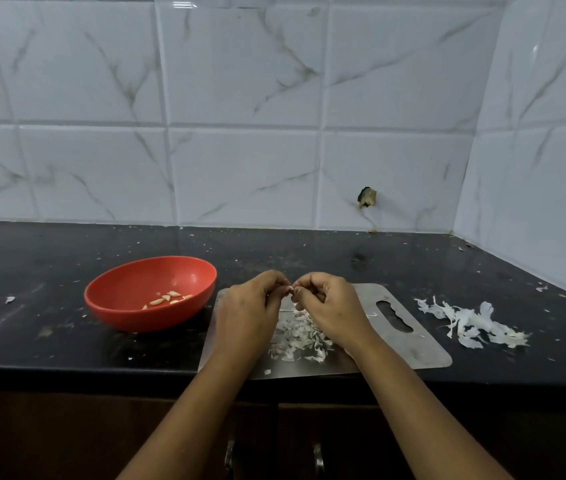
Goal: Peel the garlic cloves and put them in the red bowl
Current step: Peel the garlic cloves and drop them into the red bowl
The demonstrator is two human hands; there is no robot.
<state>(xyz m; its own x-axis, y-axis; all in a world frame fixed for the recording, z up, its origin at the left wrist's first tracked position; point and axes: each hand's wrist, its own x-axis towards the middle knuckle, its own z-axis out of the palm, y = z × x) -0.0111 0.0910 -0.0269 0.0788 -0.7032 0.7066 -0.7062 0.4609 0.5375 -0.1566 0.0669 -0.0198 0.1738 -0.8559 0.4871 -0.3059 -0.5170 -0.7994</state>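
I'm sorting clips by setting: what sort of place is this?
Probably a home kitchen: a dark countertop backed by marble-patterned wall tiles, a metal cutting board strewn with garlic skins, and a red bowl holding peeled cloves. The left hand and right hand pinch a garlic clove over the board.

Bare table [309, 252] lies behind the steel cutting board [423, 355]; the red bowl [129, 317] blocks its left, a peel heap [472, 323] its right.

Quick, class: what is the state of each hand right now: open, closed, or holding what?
Left hand: fingers curled, pinching a small garlic clove, mostly hidden.
Right hand: fingers curled, pinching the same garlic clove from the other side.
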